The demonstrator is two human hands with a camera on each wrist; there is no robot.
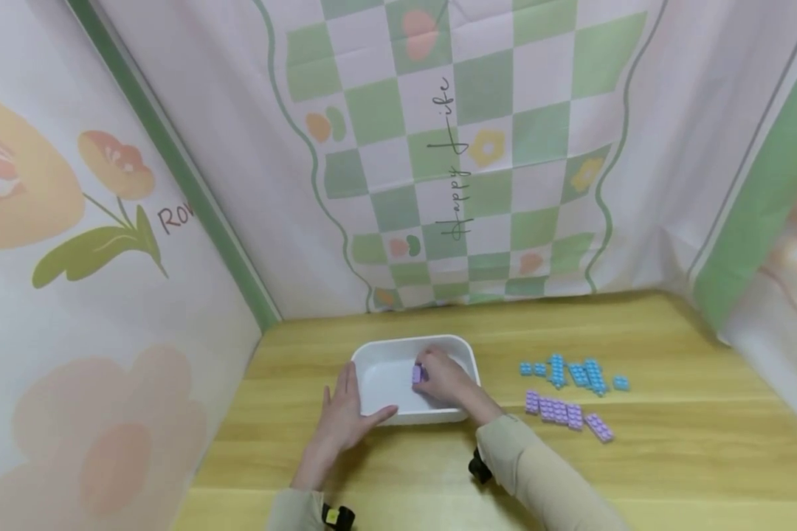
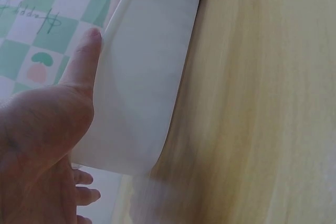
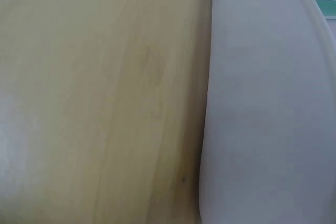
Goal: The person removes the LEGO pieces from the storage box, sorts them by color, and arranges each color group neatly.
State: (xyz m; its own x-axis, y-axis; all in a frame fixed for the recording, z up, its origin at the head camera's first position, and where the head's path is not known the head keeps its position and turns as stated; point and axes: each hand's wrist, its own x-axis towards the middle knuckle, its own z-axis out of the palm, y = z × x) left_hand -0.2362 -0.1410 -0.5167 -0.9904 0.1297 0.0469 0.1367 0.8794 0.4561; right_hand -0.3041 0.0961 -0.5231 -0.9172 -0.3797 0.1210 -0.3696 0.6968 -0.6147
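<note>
A white rectangular plastic tub (image 1: 387,414) stands on the table. My right hand (image 1: 445,376) reaches down inside it and pinches a purple toy building brick (image 1: 416,374) near its middle. My left hand (image 1: 341,417) spans the tub's front left corner, with fingers lying along the left side and the thumb stretched along the front rim. In the left wrist view, the left thumb (image 2: 81,64) presses flat against the tub's outer wall (image 2: 144,72). The right wrist view shows mostly the tub's wall (image 3: 268,103); the right hand's grip is hidden there.
Right of the tub lies a row of several blue building bricks (image 1: 578,374). In front of them lie several purple bricks (image 1: 554,411). The wooden table (image 1: 425,472) meets a printed curtain (image 1: 491,184) at the back, and another curtain (image 1: 106,332) hangs on the left.
</note>
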